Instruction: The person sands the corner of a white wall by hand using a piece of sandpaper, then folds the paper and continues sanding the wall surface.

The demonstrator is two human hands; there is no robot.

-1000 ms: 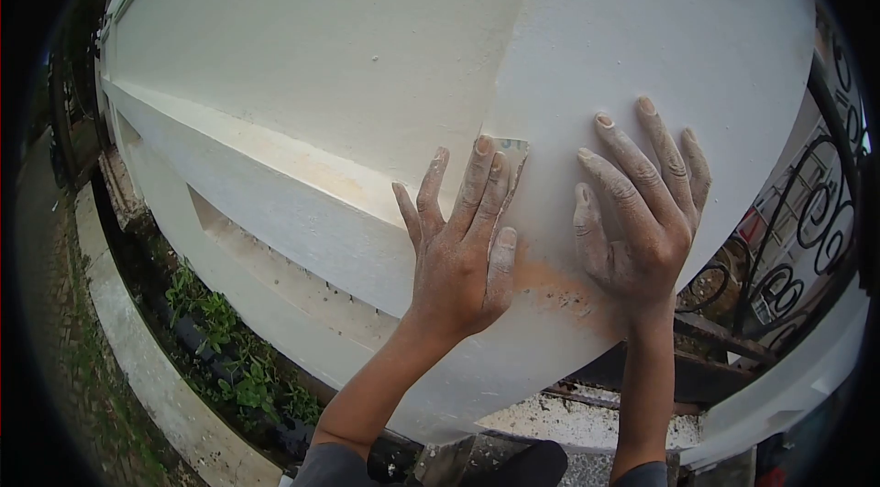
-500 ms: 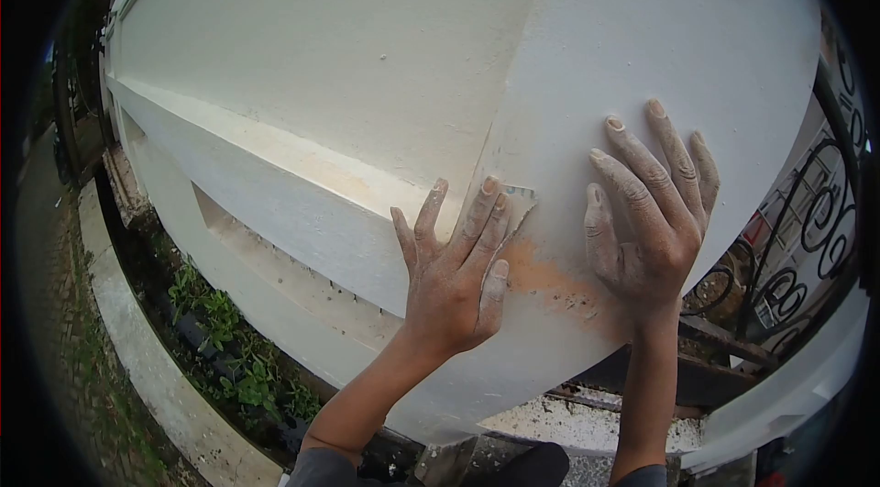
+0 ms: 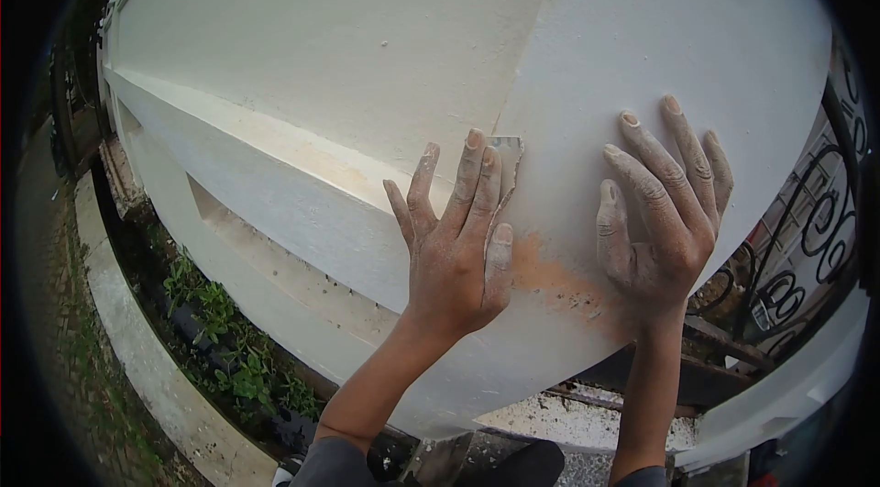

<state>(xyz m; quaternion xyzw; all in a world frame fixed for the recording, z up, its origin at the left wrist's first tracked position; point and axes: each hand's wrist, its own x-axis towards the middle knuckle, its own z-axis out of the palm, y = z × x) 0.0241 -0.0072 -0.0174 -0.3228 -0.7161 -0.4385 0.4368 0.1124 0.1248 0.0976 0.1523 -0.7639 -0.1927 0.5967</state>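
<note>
My left hand (image 3: 452, 258), coated in pale dust, presses a torn piece of sandpaper (image 3: 511, 159) flat against the white wall (image 3: 587, 56), just by its vertical edge. The sheet is mostly hidden under the fingers; its ragged right side and upper corner show. Further right, my right hand (image 3: 662, 221) rests on the wall with its dusty fingers spread and nothing in them. Between and below the two hands lies a worn orange-brown patch (image 3: 550, 269) with small rough pits.
A ledge (image 3: 275, 134) runs along the wall to the left. Below it, green plants (image 3: 220, 322) grow in a ditch beside a concrete kerb (image 3: 137, 331). At the right stands black scrolled ironwork (image 3: 779, 294). A speckled ledge (image 3: 587, 423) is near the bottom.
My left hand has slid up the wall with the sandpaper, along the vertical edge. My right hand stays on the wall, appearing slightly further right.
</note>
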